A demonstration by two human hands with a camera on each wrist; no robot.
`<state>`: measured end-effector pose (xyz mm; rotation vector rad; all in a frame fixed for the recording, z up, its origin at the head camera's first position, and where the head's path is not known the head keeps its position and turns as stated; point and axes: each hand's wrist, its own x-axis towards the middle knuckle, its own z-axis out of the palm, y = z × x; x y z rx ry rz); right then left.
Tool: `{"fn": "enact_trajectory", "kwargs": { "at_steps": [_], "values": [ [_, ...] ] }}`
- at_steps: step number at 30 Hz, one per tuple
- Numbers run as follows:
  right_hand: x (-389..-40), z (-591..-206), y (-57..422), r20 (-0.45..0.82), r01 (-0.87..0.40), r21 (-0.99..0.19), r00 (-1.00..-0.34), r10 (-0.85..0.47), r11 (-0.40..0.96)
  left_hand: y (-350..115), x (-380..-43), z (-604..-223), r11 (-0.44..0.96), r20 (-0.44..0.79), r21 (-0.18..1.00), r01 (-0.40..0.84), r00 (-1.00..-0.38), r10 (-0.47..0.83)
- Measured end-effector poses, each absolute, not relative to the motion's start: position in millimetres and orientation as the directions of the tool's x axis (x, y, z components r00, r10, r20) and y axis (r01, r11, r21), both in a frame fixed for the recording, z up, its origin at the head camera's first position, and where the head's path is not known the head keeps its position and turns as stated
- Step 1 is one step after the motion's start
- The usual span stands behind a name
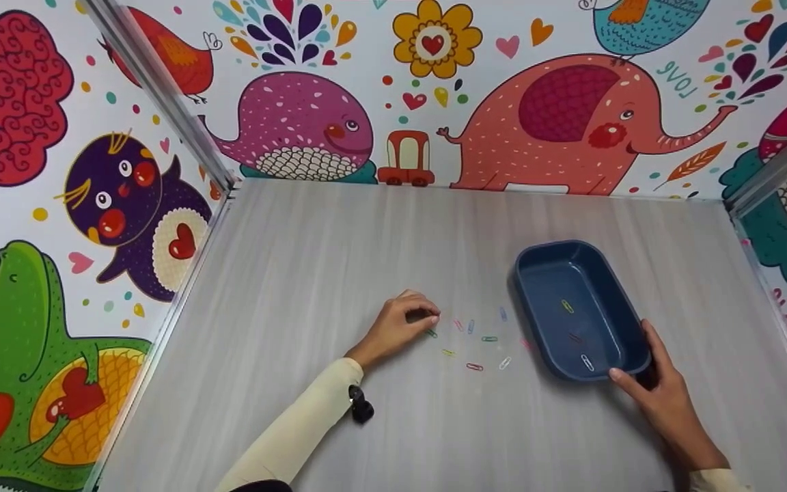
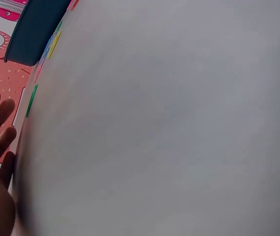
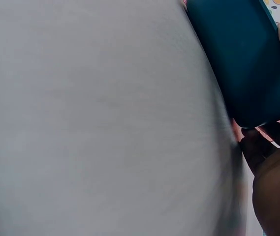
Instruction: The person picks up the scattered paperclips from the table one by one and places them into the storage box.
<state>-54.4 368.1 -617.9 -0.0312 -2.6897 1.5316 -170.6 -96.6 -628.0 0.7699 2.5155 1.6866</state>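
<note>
My right hand (image 1: 667, 389) grips the near right corner of a dark blue rectangular tub (image 1: 629, 307), thumb at the rim and fingers round the outside. Inside the tub lie a yellow paper clip (image 1: 568, 306), a dark red paper clip (image 1: 576, 337) and a white paper clip (image 1: 587, 363). Left of the tub, my left hand (image 1: 393, 328) is low over the table with loosely bent fingers and nothing visible between them. Just by its thumb is a green paper clip (image 1: 432, 334), which the left wrist view shows beyond the fingertips.
Several loose paper clips are scattered between hand and tub, among them a yellow one (image 1: 448, 352), a red one (image 1: 475, 367), a second green one (image 1: 489, 339) and a blue one (image 1: 503, 313). Printed cartoon panels (image 1: 427, 157) border the grey table (image 1: 339, 239) at the back and sides.
</note>
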Motion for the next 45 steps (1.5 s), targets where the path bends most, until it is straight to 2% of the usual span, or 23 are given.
{"fn": "enact_trajectory", "kwargs": {
  "at_steps": [8, 17, 23, 45],
  "values": [
    [-55, -619, 368, 0.043, -0.017, -0.862, -0.998, 0.039, 0.506, -104, -166, -631, 0.310, 0.303, 0.828, 0.467, -0.838, 0.453],
    [-56, -618, 368, 0.080, -0.054, -0.859, -0.996, 0.030, 0.510, -115, -166, -634, 0.355, 0.371, 0.710, 0.609, -0.751, 0.546],
    [-56, -616, 367, 0.095, -0.067, -0.858, -0.995, 0.030, 0.510, -121, -170, -632, 0.341, 0.372, 0.673, 0.657, -0.698, 0.611],
    [-54, -619, 368, 0.044, -0.009, -0.853, -0.998, 0.054, 0.522, -121, -166, -635, 0.378, 0.358, 0.677, 0.631, -0.732, 0.579]
  ]
}}
